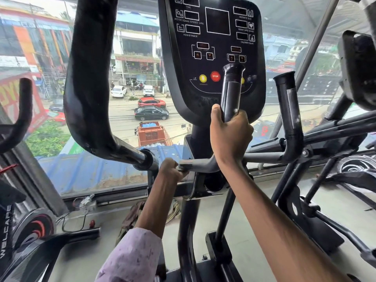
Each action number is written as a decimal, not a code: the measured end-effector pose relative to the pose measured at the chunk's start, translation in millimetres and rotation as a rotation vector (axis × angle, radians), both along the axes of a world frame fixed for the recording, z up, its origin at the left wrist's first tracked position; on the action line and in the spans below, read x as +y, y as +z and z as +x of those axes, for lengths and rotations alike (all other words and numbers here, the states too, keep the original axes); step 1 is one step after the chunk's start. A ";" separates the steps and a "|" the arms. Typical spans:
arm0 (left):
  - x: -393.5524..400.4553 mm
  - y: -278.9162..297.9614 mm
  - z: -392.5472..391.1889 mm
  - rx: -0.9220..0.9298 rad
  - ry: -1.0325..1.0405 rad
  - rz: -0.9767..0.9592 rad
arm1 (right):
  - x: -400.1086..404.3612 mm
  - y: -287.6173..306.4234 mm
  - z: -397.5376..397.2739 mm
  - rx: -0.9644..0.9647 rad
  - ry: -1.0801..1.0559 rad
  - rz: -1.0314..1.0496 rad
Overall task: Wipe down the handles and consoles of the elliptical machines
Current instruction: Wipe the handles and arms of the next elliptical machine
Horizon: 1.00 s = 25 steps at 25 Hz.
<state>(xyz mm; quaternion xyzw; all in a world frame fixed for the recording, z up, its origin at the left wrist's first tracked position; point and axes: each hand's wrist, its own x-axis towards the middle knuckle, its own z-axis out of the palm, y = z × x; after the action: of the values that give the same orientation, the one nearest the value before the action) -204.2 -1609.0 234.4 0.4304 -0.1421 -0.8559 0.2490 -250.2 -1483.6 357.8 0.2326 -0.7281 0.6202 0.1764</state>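
Note:
The elliptical's black console fills the upper middle, with a red STOP button. My right hand grips the left upright fixed handle in front of the console. A second upright fixed handle stands free to its right. My left hand is lower, fingers curled round the end of the grey crossbar below the console. The thick black swing handle curves down at the left. No cloth shows in either hand.
A window lies straight ahead over a street. Another machine's handle and flywheel stand at the left. A neighbouring machine's console and frame bars crowd the right. A crumpled rag and cables lie on the floor by the window.

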 end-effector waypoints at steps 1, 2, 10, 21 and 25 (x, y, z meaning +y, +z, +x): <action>7.7 3.4 3.3 0.030 -0.013 -0.004 | -0.4 -0.5 -0.5 0.000 0.002 -0.002; 15.0 4.8 6.1 0.070 -0.022 -0.001 | -0.6 -1.0 -0.9 -0.002 0.005 -0.006; 18.9 14.1 2.1 -0.035 -0.022 0.063 | 2.9 2.0 3.5 0.005 0.011 -0.006; 36.7 34.1 13.1 0.141 -0.058 0.096 | 3.1 2.0 2.9 0.005 0.023 -0.016; 44.6 46.5 6.8 0.043 0.021 0.081 | 3.6 3.0 3.4 0.009 0.032 -0.014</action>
<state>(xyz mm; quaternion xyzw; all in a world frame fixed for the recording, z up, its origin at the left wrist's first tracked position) -197.3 -1564.4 280.9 0.4229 -0.0976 -0.8674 0.2435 -246.9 -1480.0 360.7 0.2457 -0.7192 0.6269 0.1715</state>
